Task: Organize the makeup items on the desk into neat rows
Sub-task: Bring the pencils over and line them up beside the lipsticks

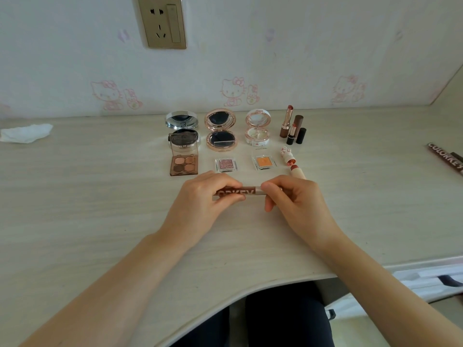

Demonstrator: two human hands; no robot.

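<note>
Just in front of the four-pan eyeshadow palette [184, 163], over the pale wood-grain desk [100, 196], both hands hold a brown lip-gloss tube [236, 192] lying level and crosswise. The left hand [200, 199] curls round the tube's lettered brown part — fingertips on its far side, thumb on the near side. The right hand [293, 199] pinches the paler end between curled fingers and thumb. To the right of the palette sit a pink single eyeshadow [226, 164], an orange single eyeshadow [263, 162] and an uncapped cream lipstick [297, 170]. Behind the palette stand three open compacts — silver [182, 128], rose-gold [220, 128], white [258, 128] — with upright lipsticks [292, 126] farther right.
</note>
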